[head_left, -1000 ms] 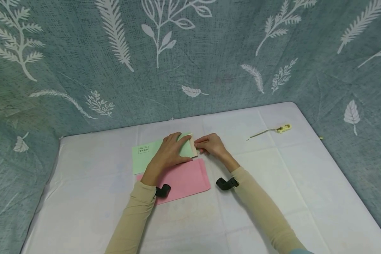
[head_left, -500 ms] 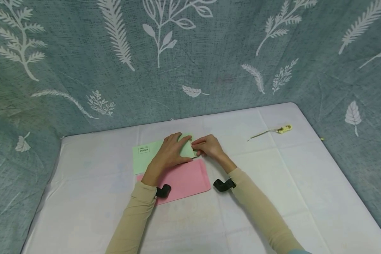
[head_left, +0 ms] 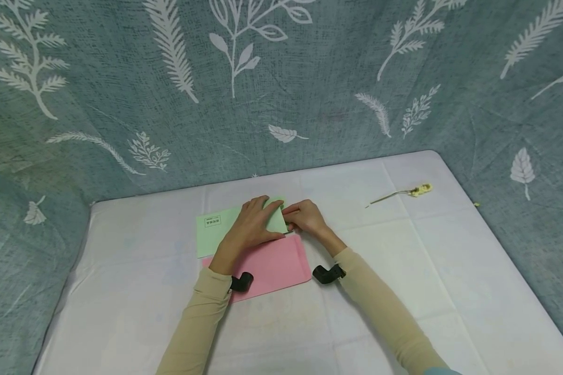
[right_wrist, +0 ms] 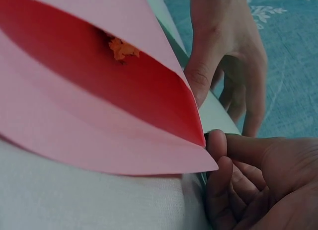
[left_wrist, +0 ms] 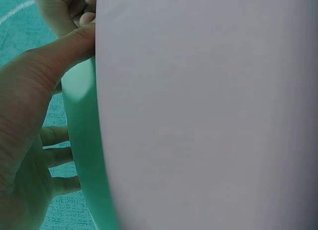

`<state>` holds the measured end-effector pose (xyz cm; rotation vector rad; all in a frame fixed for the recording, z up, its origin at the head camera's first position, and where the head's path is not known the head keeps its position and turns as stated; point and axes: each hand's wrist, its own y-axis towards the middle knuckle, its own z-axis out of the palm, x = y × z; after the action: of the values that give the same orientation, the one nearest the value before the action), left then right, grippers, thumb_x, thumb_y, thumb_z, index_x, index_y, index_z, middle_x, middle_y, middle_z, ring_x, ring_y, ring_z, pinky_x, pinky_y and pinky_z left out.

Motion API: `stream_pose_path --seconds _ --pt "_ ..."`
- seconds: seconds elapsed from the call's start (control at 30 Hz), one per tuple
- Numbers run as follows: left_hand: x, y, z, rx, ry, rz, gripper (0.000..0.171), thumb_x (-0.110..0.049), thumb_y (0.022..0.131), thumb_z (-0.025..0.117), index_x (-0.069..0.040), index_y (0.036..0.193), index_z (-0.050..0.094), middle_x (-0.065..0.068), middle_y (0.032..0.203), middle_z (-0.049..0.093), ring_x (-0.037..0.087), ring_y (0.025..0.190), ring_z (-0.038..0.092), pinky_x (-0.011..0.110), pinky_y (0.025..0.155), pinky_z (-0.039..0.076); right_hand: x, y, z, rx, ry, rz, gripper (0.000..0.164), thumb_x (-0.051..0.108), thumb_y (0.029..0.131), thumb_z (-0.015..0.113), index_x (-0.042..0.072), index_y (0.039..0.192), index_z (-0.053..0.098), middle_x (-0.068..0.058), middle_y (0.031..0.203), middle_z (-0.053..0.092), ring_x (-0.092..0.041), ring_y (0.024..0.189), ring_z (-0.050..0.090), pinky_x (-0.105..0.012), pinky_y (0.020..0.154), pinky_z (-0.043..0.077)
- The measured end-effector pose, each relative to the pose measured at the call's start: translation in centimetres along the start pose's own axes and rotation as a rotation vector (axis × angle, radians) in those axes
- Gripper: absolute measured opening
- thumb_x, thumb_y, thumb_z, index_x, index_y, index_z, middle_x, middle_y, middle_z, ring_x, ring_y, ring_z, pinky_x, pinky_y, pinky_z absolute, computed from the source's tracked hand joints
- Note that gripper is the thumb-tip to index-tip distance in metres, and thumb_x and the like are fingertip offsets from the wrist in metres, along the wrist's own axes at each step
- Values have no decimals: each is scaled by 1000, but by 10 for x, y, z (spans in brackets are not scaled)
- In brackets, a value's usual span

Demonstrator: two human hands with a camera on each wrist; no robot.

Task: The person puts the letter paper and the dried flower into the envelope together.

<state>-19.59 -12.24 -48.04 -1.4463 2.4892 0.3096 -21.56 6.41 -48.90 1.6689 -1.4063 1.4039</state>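
Observation:
A pale green envelope (head_left: 211, 234) with a small printed box lies at the back of the white-covered table. Across its top my left hand (head_left: 251, 221) rests with fingers spread, thumb toward the near edge. My right hand (head_left: 307, 216) is at the envelope's right end, fingers curled, thumb and forefinger pinching its edge; the fingertips are partly hidden. Nearest the left wrist lies a pink envelope (head_left: 272, 271). The right wrist view shows its mouth gaping, with a crumpled orange flower (right_wrist: 123, 49) inside. In the left wrist view, the left thumb (left_wrist: 69, 48) lies straight along the paper.
A dried yellow flower (head_left: 419, 190) on a thin stem lies at the back right of the table (head_left: 380, 312). Behind and beside the table hangs a teal curtain (head_left: 309, 104) with white leaf prints. Black wrist cameras (head_left: 328, 274) stick out from both cuffs.
My right hand has moved slightly left, closer in to the green envelope's end. The cream strip showing there earlier is now covered. The left hand stays in place.

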Motion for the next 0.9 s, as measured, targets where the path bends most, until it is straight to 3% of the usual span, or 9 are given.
stream_pose_path --seconds 0.43,0.9 --pt "0 0 1 -9 4 -3 83 -46 75 83 -16 144 50 21 140 45 37 128 43 56 107 32 -3 2 1 26 12 -17 24 7 94 63 -8 112 70 -7 64 68 -5 48 57 -18 46 45" --pt "-2 0 -2 0 -5 3 83 -46 76 82 -15 145 48 21 141 44 38 130 41 57 108 31 -4 -3 -14 33 71 -24 25 12 96 63 -4 113 70 -13 82 73 -8 54 61 -20 49 48"
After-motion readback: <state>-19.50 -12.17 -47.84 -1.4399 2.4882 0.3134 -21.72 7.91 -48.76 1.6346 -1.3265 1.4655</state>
